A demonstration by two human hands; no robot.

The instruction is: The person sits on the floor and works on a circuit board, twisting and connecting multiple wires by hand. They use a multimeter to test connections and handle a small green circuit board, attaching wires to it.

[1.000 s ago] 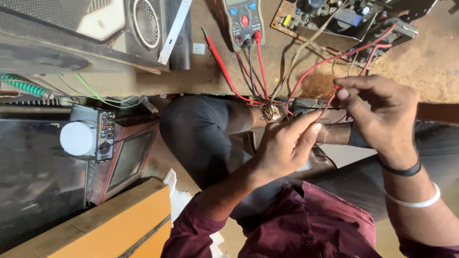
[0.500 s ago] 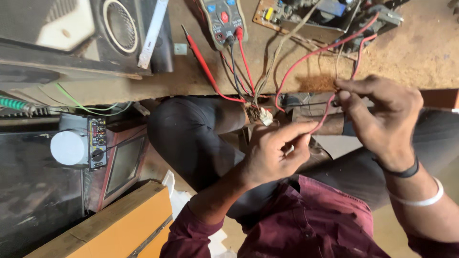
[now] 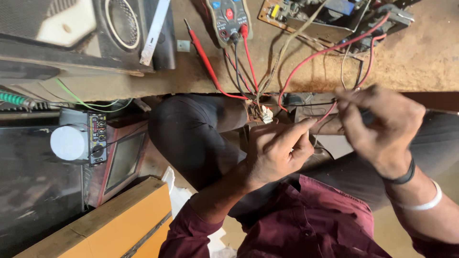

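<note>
My left hand [image 3: 279,148] is below the bench edge with forefinger and thumb pinched on thin wires, just under a small white connector [image 3: 262,113] where several leads meet. My right hand [image 3: 382,124], blurred by motion, is closed on a red wire [image 3: 306,59] and a small dark part; the wire runs up to a circuit board [image 3: 306,16] on the wooden bench [image 3: 420,57]. A multimeter [image 3: 229,16] lies on the bench, its red and black leads dropping to the connector. A loose red probe [image 3: 201,52] lies beside it.
A speaker cabinet [image 3: 122,24] and a white strip [image 3: 154,31] sit at the bench's left. Below are a small module with a white round knob [image 3: 71,142], a small screen [image 3: 125,160] and an orange box [image 3: 119,224]. My dark-trousered knee [image 3: 191,138] is under the bench.
My right hand has shifted along the red wire and is now blurred. My left forefinger has stretched out towards it. The view has drifted slightly.
</note>
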